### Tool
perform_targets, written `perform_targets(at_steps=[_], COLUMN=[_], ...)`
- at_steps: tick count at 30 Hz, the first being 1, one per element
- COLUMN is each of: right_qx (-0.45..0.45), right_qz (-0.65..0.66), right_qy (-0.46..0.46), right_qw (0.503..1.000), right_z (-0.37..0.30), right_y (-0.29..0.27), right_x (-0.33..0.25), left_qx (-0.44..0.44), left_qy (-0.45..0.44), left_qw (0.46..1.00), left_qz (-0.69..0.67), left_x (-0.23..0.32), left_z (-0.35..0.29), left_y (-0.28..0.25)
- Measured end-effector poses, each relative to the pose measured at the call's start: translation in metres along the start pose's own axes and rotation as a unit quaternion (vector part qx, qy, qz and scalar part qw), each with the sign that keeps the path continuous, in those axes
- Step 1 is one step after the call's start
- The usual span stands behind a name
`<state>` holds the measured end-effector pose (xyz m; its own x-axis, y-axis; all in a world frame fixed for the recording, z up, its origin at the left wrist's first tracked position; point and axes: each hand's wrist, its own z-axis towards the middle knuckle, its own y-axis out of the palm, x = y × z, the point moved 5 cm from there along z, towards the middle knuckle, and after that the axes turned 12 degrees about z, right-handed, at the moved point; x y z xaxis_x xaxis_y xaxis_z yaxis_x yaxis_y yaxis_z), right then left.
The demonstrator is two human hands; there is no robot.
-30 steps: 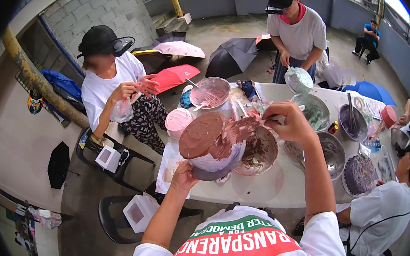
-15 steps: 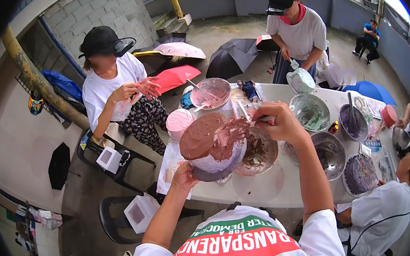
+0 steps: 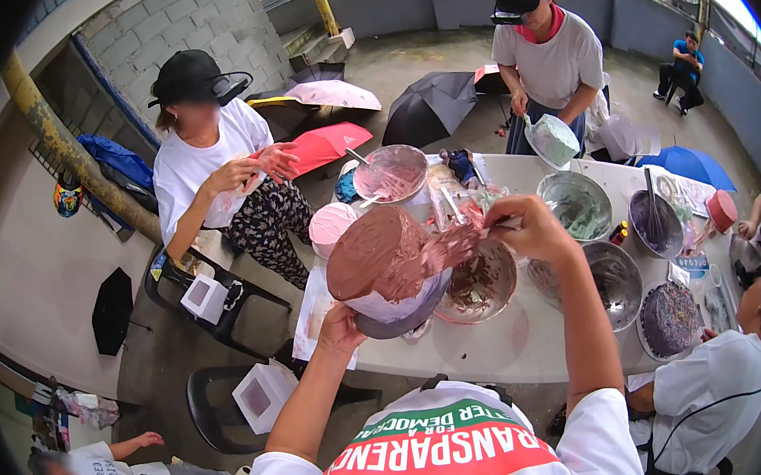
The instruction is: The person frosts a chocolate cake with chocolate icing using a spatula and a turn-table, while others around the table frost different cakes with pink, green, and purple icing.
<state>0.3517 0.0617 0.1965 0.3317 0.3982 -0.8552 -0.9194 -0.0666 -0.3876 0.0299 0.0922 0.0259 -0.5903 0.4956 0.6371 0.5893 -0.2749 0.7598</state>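
My left hand (image 3: 342, 329) grips a round cake (image 3: 370, 253) from below and tilts it over the table's near edge. Brown frosting covers its top, while the lower side shows pale lilac; the fingers under it are partly hidden. In my right hand (image 3: 528, 232), fingers closed, is a spatula (image 3: 464, 244) whose blade is buried in brown frosting. It lies against the cake's right side, where thick frosting (image 3: 419, 264) is smeared. Just right of the cake, a metal bowl (image 3: 479, 284) smeared with brown frosting stands on the table.
The white table (image 3: 497, 354) holds a pink-frosted cake (image 3: 334, 226), a pink frosting bowl (image 3: 391, 173), a green one (image 3: 576, 204) and a purple cake (image 3: 670, 320). Co-workers stand at left and far side; another sits at right. White boxes (image 3: 262, 397) rest on chairs near my left arm.
The spatula and my right hand have shifted slightly along the cake's side, and the cake has tipped a little. Across the table, a co-worker has turned a green cake. A person appears at lower left.
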Motion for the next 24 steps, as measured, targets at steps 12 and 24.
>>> perform_targets(at_steps=[12, 24], right_qx=[-0.081, -0.087], right_qz=[0.054, 0.098], right_qy=[0.007, 0.048], right_qw=[0.995, 0.99], right_z=[0.013, 0.019], right_y=[-0.008, -0.013], right_x=[0.005, 0.011], left_qx=[-0.03, -0.068], left_qy=[-0.007, 0.024], left_qw=[0.999, 0.997], left_qz=[-0.016, -0.012], left_x=[0.0, 0.003], left_z=[-0.005, -0.014], left_y=[-0.001, 0.01])
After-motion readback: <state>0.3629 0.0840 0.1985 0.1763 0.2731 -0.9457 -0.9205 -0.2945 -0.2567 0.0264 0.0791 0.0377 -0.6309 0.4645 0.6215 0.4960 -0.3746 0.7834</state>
